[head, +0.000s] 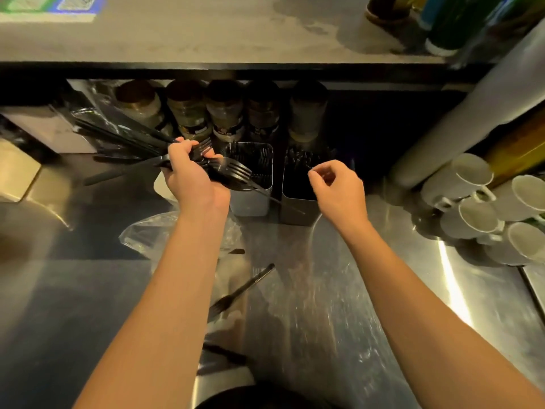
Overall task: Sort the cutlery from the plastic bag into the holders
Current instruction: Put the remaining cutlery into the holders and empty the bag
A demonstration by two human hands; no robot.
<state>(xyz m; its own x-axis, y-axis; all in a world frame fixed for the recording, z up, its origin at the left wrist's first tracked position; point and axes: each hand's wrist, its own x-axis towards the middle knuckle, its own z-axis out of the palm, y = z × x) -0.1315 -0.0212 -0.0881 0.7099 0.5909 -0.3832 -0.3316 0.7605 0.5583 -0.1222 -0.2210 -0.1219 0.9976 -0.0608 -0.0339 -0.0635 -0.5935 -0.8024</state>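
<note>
My left hand (190, 172) grips a bundle of black plastic forks (233, 172), tines pointing right over the left holder (251, 199), handles fanning out to the left. The left holder has black cutlery standing in it. My right hand (336, 184) hovers over the right holder (298, 208), fingers loosely curled with nothing visible in them. That holder also has black cutlery at its back. A clear plastic bag (147, 231) lies crumpled under my left forearm. One loose black fork (240, 290) lies on the steel counter (324, 305) between my arms.
Several spice jars (225, 113) line the back under a dark shelf edge. White mugs (477, 202) are stacked on the right beside a pale cylinder (472, 119). More bagged black cutlery (112, 128) sits at the back left. A dark round object (253, 397) is at the bottom edge.
</note>
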